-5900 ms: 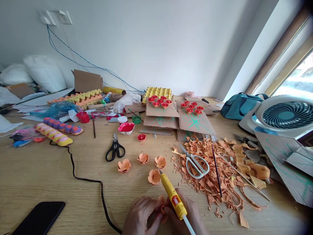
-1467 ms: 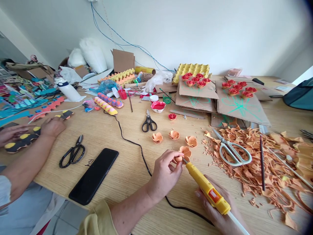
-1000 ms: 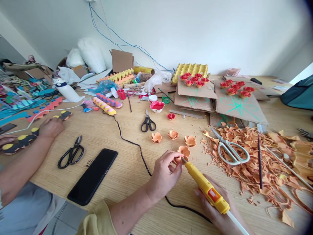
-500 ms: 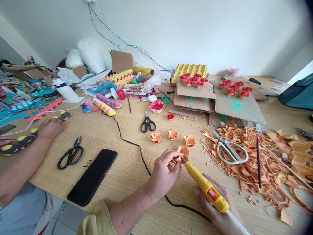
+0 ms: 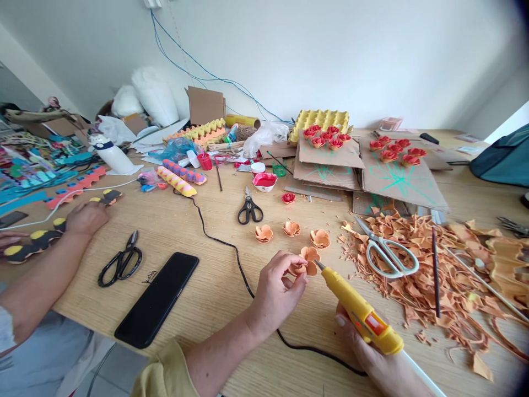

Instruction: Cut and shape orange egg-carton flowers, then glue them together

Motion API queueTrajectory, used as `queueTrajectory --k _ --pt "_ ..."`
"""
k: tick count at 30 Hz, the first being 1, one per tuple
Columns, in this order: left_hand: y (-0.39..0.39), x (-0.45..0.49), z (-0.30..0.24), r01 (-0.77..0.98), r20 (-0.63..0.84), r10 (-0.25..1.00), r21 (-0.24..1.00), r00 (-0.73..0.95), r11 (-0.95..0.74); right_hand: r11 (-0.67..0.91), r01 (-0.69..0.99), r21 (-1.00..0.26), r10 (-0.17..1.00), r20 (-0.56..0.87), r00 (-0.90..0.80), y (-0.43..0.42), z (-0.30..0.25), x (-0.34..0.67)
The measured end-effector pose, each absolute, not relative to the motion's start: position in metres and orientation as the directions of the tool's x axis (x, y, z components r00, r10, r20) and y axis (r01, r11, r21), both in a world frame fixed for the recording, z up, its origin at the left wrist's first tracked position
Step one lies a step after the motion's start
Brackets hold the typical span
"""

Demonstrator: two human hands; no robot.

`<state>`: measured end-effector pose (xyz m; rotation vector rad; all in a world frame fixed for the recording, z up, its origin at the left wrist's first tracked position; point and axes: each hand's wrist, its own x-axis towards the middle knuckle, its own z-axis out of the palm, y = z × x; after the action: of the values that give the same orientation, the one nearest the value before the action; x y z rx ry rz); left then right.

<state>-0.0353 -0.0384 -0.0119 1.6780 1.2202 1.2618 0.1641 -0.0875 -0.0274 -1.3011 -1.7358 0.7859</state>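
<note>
Between its thumb and fingers, my left hand [image 5: 279,295] pinches an orange egg-carton flower [image 5: 298,269], partly hidden by the fingers. My right hand [image 5: 363,342] grips a yellow glue gun [image 5: 359,311] with a white glue stick in its back end. The gun's metal nozzle points left, a little apart from the held flower. Just behind that flower sits another orange paper flower [image 5: 309,255]. Farther back are three more, such as the orange cup flower [image 5: 263,234] on the left, and a red painted flower [image 5: 288,198].
Black scissors [image 5: 249,208], a phone [image 5: 157,300] and dark-handled scissors [image 5: 120,262] lie on the table. Orange scraps [image 5: 417,292] with white-handled scissors [image 5: 392,256] spread at right. Red flowers stand on cardboard [image 5: 330,154]. A co-worker's hand [image 5: 87,216] rests at left. A black cord [image 5: 223,240] crosses the tabletop.
My right hand has drawn the glue gun back to the right, so its nozzle has come away from the held flower. My left hand stays almost in place.
</note>
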Motion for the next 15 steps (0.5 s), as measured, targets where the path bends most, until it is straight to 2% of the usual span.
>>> queueTrajectory --k 3,7,10,15 --pt "-0.039 -0.035 -0.012 0.319 0.35 0.93 0.873 0.114 -0.368 0.162 0.363 -0.917 0.983 0.119 -0.138 -0.085 -0.021 0.164" --pt "-0.044 -0.032 -0.015 0.382 0.408 0.877 0.791 0.254 -0.478 0.13 0.267 -0.955 0.991 0.124 -0.04 -0.08 -0.015 0.161" --pt "-0.048 -0.031 -0.019 0.408 0.396 0.843 0.746 0.363 -0.526 0.114 0.21 -0.971 0.991 0.126 0.047 -0.076 -0.016 0.161" --pt "-0.046 -0.033 -0.019 0.301 0.377 0.743 0.741 0.553 -0.6 0.048 0.22 -0.974 0.995 0.028 -0.092 -0.074 -0.02 0.166"
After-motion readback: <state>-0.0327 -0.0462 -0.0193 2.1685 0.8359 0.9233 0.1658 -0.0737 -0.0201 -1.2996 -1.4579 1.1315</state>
